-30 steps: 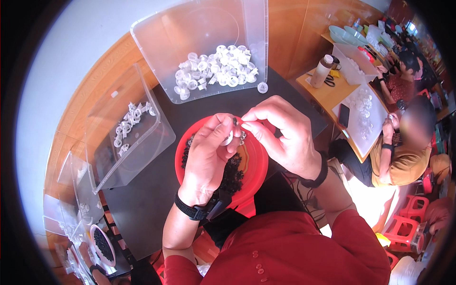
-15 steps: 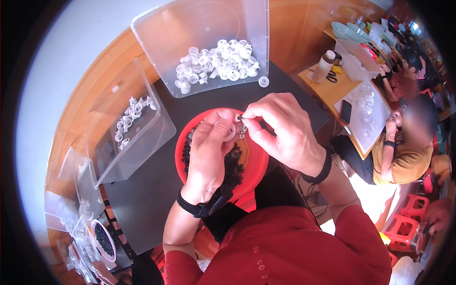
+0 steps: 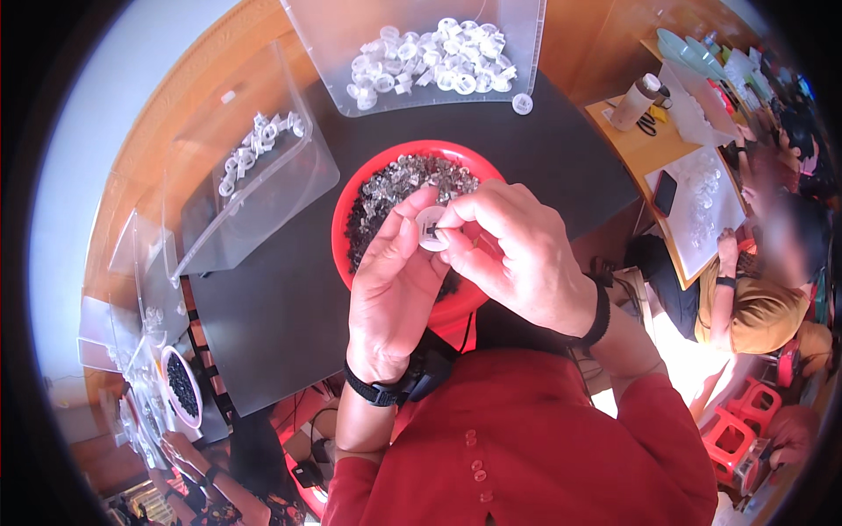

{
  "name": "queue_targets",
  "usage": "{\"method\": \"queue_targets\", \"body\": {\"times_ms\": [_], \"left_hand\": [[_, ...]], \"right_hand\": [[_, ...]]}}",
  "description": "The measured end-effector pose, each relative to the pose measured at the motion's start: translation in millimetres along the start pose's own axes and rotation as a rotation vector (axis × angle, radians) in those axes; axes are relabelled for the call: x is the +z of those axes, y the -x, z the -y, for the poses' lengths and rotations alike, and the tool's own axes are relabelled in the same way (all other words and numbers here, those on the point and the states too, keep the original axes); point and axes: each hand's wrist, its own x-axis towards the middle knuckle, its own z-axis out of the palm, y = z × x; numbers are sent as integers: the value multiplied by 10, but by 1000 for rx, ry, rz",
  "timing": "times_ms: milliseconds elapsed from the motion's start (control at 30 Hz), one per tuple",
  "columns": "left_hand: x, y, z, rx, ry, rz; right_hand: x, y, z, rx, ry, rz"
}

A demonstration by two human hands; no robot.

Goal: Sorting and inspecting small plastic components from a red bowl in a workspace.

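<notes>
My left hand (image 3: pixel 386 289) grips a round white plastic part (image 3: pixel 427 215) between thumb and fingers, its flat face turned up. My right hand (image 3: pixel 531 254) is closed in a pinch at that face, where a small dark piece (image 3: pixel 434 232) shows by the fingertips. Whether the fingers still hold this piece is hard to make out. Both hands are above a red basin (image 3: pixel 339 215). Inside it lie shiny silvery pieces (image 3: pixel 408 173) toward the far side and small black pieces (image 3: pixel 358 235) along the left.
Behind the basin, a clear tub (image 3: pixel 320 53) holds many white parts (image 3: pixel 434 57); one loose white part (image 3: pixel 522 104) sits beside it. Another clear bin (image 3: pixel 289 197) is at left. To the right, a co-worker (image 3: pixel 759 298) sits at a wooden table (image 3: pixel 671 237). Another person's hand (image 3: pixel 184 451) appears lower left.
The view has shifted, showing more of the basin's silvery pieces. My right fingertips have come from beside the white part onto its face, which now points upward. Another person's arms have appeared lower left.
</notes>
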Motion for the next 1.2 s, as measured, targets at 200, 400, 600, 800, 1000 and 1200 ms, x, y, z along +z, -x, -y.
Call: {"method": "queue_targets", "body": {"times_ms": [200,400,600,800,1000,1200], "left_hand": [[-168,103,117,45,108,25],[-283,145,184,148,67,47],[-338,147,308,232,46,-80],[-363,175,372,278,-53,-195],[-274,249,368,371,-152,-201],[-369,272,383,319,-102,-268]], "right_hand": [[33,34,55,-44,70,86],[124,87,93,-69,83,59],[169,131,13,111,-162,167],[234,170,-51,203,-231,223],[209,167,27,216,-298,230],[262,123,-68,118,-180,305]]}}
